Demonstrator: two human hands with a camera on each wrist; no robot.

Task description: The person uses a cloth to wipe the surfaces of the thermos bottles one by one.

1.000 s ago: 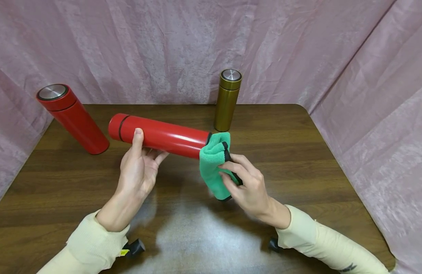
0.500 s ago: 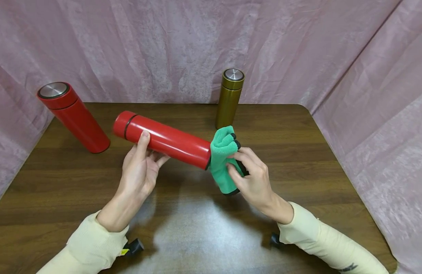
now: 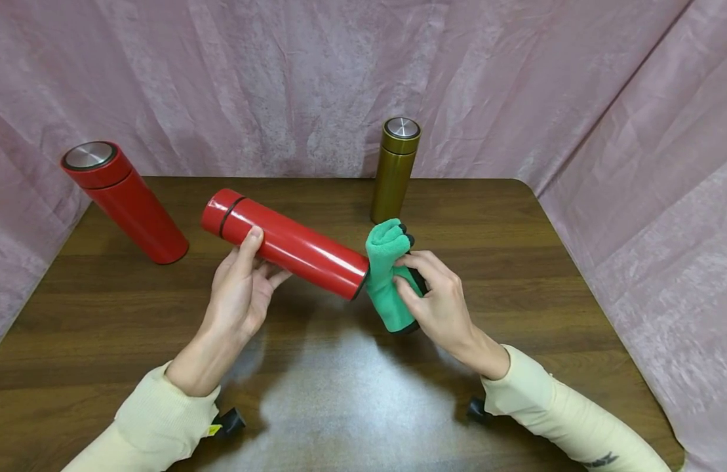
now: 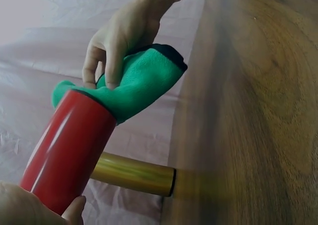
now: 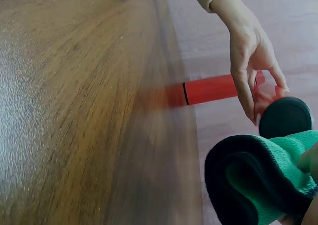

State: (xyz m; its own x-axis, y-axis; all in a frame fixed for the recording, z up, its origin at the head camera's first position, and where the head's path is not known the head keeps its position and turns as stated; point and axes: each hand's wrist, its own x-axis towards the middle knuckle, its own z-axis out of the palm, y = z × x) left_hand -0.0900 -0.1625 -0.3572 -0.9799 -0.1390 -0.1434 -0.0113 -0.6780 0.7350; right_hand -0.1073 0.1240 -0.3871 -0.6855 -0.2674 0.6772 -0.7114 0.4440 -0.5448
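You have the held red bottle [image 3: 286,246] near the middle of the head view, raised off the table [image 3: 516,282]. Its long axis slants from the lid end at upper left down to the dark base [image 5: 286,118], just right of the picture's centre. That base end faces the green cloth [image 3: 385,278], which lies just to its right. Your right hand [image 3: 442,308] is the nearer one to the base; your left hand [image 3: 239,288] is nearer the lid. The cloth appears to meet the base's edge, though the right wrist view shows much of the base uncovered, and you cannot tell how firmly they touch.

Your left hand grips the bottle with a wide spread, thumb across the upper side and fingers beneath. Your right hand pinches the folded cloth between thumb and fingers, barely parted. The gold bottle [image 3: 392,180] stands behind the cloth, upper right of centre; the standing red bottle [image 3: 130,206] is at upper left.
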